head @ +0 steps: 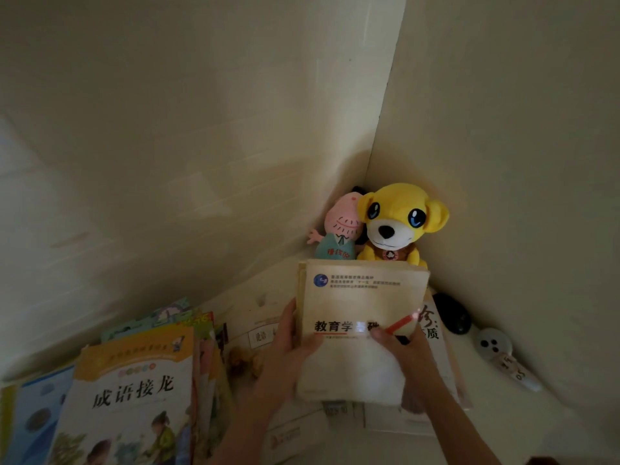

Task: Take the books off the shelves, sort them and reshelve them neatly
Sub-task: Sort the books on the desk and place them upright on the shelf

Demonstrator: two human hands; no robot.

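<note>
A thick cream-covered textbook [359, 303] is held up in front of the shelf corner. My left hand [285, 350] grips its left edge, thumb across the cover. My right hand [407, 354] grips its lower right part, thumb on the cover. Under it more pale books [432, 333] lie flat on the shelf. At the left lies a stack of children's books [141, 391], the top one white and orange with black characters. A blue book [30, 417] lies at the far left.
A yellow plush dog [399, 223] and a pink plush figure [340, 234] sit in the shelf corner. A black object [451, 313] and a white reading pen [503, 357] lie at the right wall. Cream shelf walls close in behind and right.
</note>
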